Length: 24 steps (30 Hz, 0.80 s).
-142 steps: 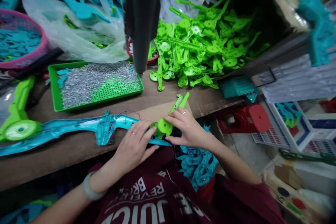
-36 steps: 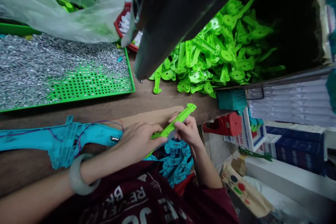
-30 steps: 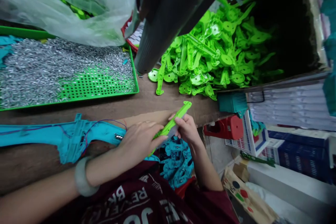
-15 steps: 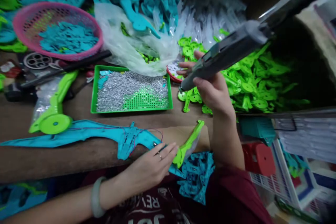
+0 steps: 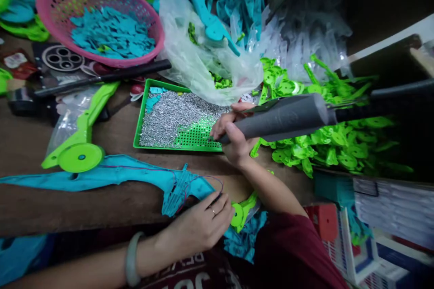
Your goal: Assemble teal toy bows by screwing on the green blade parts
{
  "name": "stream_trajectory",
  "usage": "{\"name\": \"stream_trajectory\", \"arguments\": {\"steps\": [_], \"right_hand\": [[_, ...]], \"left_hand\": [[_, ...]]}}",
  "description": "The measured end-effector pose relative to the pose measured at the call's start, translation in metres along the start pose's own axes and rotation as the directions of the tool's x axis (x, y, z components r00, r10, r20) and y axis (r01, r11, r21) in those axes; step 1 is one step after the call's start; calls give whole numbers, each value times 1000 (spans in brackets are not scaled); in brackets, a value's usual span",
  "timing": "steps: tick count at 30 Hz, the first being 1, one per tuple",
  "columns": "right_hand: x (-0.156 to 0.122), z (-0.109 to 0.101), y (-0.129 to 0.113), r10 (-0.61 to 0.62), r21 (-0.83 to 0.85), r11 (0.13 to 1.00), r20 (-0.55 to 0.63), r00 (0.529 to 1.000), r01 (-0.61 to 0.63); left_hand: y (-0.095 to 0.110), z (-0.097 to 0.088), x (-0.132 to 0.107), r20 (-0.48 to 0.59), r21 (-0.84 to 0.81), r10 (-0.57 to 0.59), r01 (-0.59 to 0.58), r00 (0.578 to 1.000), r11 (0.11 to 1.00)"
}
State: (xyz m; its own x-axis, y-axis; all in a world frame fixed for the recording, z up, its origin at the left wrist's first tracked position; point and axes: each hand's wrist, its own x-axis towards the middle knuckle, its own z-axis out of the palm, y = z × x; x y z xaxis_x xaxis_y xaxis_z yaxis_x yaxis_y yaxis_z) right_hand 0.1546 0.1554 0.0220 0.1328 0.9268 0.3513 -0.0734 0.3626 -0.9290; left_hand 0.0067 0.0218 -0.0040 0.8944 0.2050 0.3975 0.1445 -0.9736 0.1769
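Observation:
A long blue plastic toy bow [image 5: 132, 172] lies across the bench edge, with thin wires running along it. My left hand [image 5: 203, 221] is closed over its right part, fingers bent beside the wires; what is beneath the fingers is hidden. Round green pieces are at both ends of the bow: one green arm [image 5: 81, 157] on the left, another green arm [image 5: 240, 214] just right of my left hand. My right hand [image 5: 233, 140] is wrapped round a grey electric screwdriver [image 5: 285, 117]. Its tip points left, over the right end of a green tray [image 5: 136, 137] of small silver screws [image 5: 166, 119].
A pink basket [image 5: 158, 38] of small blue parts stands at the back left. Behind the tray lies a clear plastic bag [image 5: 190, 76]. Loose green parts [image 5: 339, 153] pile up on the right, and blue parts [image 5: 242, 239] lie by my lap.
My right hand has brought the screwdriver down and left to the screw tray, levelling it out. My left hand stays at the bow, its fingers more bent. The view has shifted somewhat.

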Motion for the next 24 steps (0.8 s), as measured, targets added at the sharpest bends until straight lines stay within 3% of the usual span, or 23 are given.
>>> {"name": "stream_trajectory", "arguments": {"steps": [8,12,21,24], "right_hand": [[2,-4,12,-8,-23,1000,-28,1000,7],[2,-1,13,-40,6,999,-36,999,40],[1,5,8,8,21,1000,-135,991,-6],[1,7,11,13,55,998,-166,986,-4]], "left_hand": [[1,3,6,-40,-54,59,-61,997,997],[0,5,1,-45,-64,48,-51,998,997],[6,16,1,-143,-41,26,-32,989,999],[9,18,1,-125,-13,13,-15,992,1000]]}}
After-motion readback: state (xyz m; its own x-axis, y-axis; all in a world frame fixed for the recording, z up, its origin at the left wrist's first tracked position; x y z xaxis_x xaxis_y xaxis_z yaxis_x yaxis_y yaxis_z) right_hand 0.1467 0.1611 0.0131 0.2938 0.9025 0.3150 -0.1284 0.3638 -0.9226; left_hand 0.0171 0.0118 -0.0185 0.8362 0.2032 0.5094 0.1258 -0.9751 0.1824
